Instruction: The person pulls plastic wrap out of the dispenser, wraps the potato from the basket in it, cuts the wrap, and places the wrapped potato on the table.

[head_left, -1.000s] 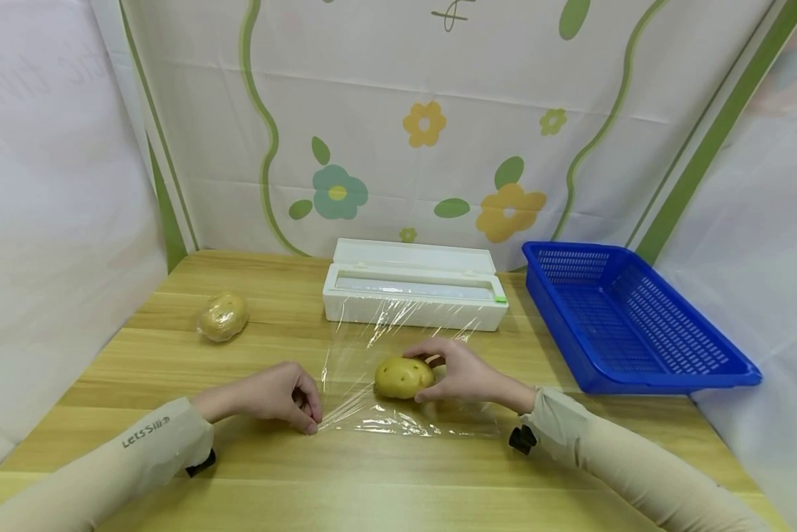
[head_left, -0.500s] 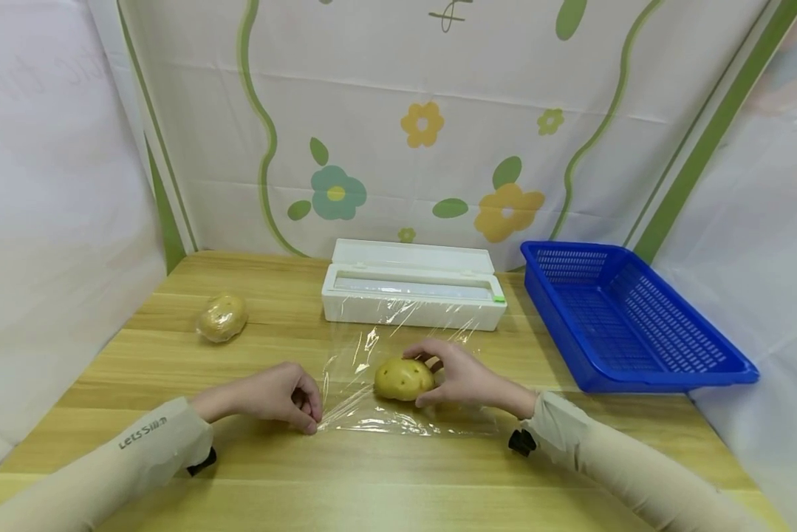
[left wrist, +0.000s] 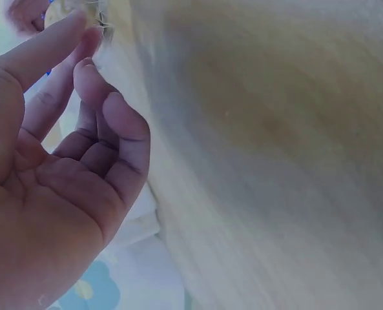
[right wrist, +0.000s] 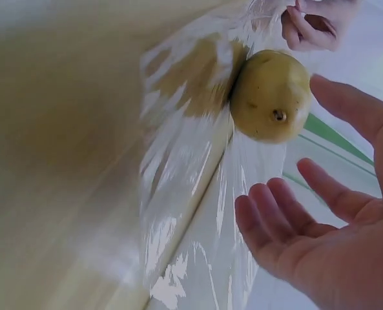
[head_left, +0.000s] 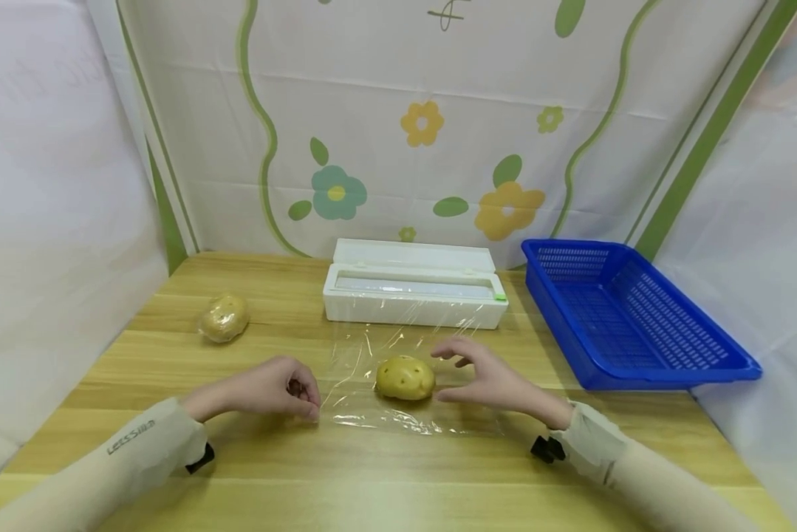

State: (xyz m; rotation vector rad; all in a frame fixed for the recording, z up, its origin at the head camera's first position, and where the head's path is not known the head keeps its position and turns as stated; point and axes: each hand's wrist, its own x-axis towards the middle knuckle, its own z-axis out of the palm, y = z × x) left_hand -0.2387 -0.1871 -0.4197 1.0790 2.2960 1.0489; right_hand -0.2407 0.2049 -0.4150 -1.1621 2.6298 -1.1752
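Note:
A yellow potato (head_left: pixel 405 377) lies on a sheet of clear plastic wrap (head_left: pixel 365 414) pulled out from a white dispenser box. My left hand (head_left: pixel 280 388) pinches the near left corner of the wrap between thumb and index finger. In the left wrist view that hand (left wrist: pixel 68 155) has its other fingers curled inward. Just to the right of the potato, my right hand (head_left: pixel 484 378) is spread with thumb and fingers apart, holding nothing. The right wrist view shows a gap between the potato (right wrist: pixel 272 97) and that hand (right wrist: pixel 333 219).
Behind the potato stands the white wrap dispenser (head_left: pixel 414 309) with its lid raised. A blue plastic basket (head_left: pixel 591 369) sits at the right. On the left lies another potato (head_left: pixel 224 319), covered in shiny wrap. A patterned cloth (head_left: pixel 371 96) hangs behind the wooden table (head_left: pixel 371 488).
My right hand has let go of the potato and drawn back a little to the right. My left hand has lifted slightly at the wrap's corner. The potato stays in place.

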